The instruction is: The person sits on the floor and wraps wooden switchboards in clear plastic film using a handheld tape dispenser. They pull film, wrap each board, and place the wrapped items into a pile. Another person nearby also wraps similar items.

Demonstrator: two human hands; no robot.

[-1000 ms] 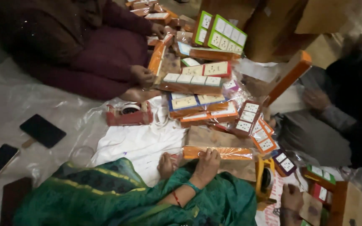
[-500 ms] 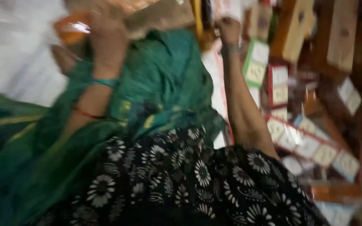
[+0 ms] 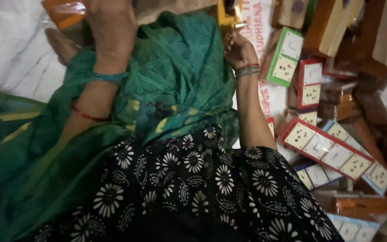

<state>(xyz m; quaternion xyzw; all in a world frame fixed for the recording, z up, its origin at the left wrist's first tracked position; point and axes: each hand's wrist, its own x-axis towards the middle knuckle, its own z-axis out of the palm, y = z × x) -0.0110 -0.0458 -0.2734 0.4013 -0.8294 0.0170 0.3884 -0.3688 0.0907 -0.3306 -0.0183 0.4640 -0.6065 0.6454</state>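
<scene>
My left hand (image 3: 107, 28) lies palm down on an orange plastic-wrapped board (image 3: 62, 10) at the top left; its fingertips are cut off by the frame's top edge. A teal bangle and a red thread circle that wrist. My right hand (image 3: 238, 50), with bangles on its wrist, has its fingers curled around the lower edge of a yellow box (image 3: 227, 13) at the top centre. Green cloth (image 3: 175, 76) and my black flowered top (image 3: 193, 183) fill the lap between my arms.
Several switch-and-socket boards with red, green and blue rims (image 3: 327, 149) are piled on the right among brown wooden boxes (image 3: 332, 22). A white sheet (image 3: 10, 49) covers the floor at the upper left. A bare foot (image 3: 61, 45) shows by my left wrist.
The view swung from the wider floor scene down to my own lap. My right hand reached forward to the yellow box. My left hand stays on the orange board.
</scene>
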